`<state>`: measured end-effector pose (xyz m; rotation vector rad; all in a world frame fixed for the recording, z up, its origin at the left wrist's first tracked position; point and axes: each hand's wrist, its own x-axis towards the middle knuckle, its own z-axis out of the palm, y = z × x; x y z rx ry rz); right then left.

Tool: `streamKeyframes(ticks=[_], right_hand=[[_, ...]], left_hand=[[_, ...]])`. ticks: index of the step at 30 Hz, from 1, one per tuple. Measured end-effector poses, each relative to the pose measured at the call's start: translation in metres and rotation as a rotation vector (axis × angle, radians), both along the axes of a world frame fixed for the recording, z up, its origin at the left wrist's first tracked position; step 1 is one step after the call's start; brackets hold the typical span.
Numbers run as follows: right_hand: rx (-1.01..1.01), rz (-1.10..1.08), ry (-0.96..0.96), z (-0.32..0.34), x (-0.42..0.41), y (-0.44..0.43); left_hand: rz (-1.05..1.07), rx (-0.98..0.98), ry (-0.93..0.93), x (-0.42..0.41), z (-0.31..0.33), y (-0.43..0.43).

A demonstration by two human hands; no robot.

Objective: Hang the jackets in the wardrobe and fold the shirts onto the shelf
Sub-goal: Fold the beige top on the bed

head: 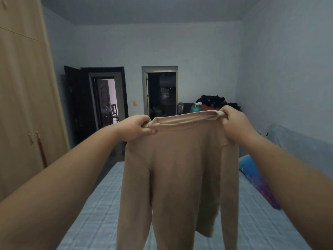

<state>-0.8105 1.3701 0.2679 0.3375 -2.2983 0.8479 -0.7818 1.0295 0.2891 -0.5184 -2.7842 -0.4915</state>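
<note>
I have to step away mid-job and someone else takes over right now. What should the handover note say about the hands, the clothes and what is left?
The left hand grips one end of the neckline of the beige shirt; the right hand grips the other end.
The beige shirt hangs unfolded above the bed, sleeves dangling.
The wardrobe stands at the left, doors apparently closed; its shelf is not in view.
A pile of clothes lies at the far end of the room.
Done: nothing visibly put away.
Left: fold this shirt, shelve it, then likely work through the pile.
</note>
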Motion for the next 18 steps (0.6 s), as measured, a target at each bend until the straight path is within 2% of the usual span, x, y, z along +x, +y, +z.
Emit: streamKeyframes(ticks=[3, 5, 8, 13, 15, 18], right_hand=[[0.067, 0.0, -0.039, -0.006, 0.001, 0.009], [0.18, -0.036, -0.054, -0.005, 0.005, 0.01], [0.24, -0.056, -0.09, 0.003, 0.014, 0.021], [0.158, 0.232, -0.29, 0.017, 0.029, 0.053], [0.11, 0.327, -0.366, 0.023, 0.032, 0.066], [0.1, 0.302, -0.372, 0.025, 0.029, 0.082]], left_hand=[[0.05, 0.012, -0.078, -0.002, -0.008, -0.009], [0.087, 0.06, -0.062, 0.0, -0.011, -0.013], [0.149, 0.16, -0.031, 0.006, -0.008, -0.016], [0.159, 0.206, -0.001, 0.033, 0.014, -0.005], [0.034, 0.296, -0.16, 0.043, 0.027, -0.007], [-0.152, 0.588, -0.456, 0.049, 0.036, -0.016]])
